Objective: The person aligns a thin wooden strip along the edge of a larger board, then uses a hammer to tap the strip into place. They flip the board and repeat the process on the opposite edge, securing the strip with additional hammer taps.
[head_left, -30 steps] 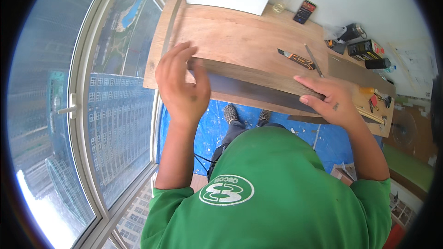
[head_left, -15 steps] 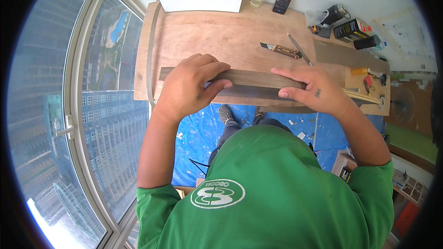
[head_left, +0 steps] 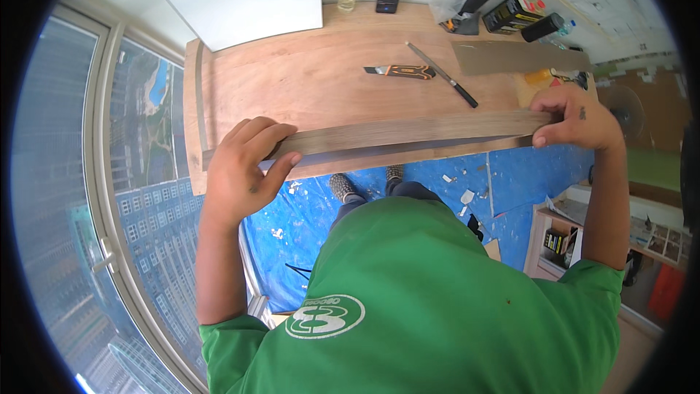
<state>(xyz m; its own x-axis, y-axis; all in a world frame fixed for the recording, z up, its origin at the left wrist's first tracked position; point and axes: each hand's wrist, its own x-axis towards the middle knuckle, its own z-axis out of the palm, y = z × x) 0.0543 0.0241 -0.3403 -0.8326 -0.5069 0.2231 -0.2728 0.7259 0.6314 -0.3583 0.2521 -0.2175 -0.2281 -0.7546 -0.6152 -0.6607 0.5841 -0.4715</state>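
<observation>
Showing grey-brown wood grain, the long strip (head_left: 408, 129) looks narrow.

The shirt (head_left: 430, 292) was bright green, short-sleeved, with a white oval emblem (head_left: 325, 316)! Below came dark trousers (head_left: 408, 187), speckled shoes (head_left: 340, 187).

A single head view looks steeply down from above the wearer's green shirt (head_left: 437, 299), close over it, facing across the tabletop (head_left: 306, 73) from near edge to far edge; its fisheye bows the window (head_left: 58, 175) at left.
</observation>
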